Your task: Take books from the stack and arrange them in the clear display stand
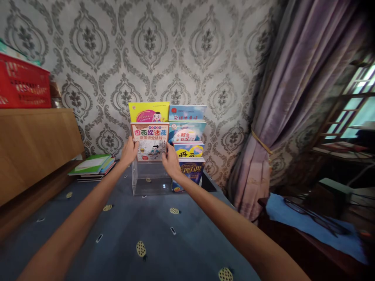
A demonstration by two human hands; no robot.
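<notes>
A clear tiered book rack (148, 180) stands on the blue patterned surface against the wall. Both my hands hold a children's book with a red-and-white cover (150, 141) upright at the rack's left column. My left hand (129, 151) grips its left edge and my right hand (171, 160) grips its right edge. Behind it stands a yellow book (149, 111). The right column holds several stepped books, among them a light blue one (187, 112) at the top and a dark blue one (191, 171) at the bottom.
A small stack of books with a green cover (92, 165) lies left of the rack. A wooden headboard (35, 148) carries a red basket (23, 84). A purple curtain (290, 109) hangs at right above a table with a blue cloth (310, 224).
</notes>
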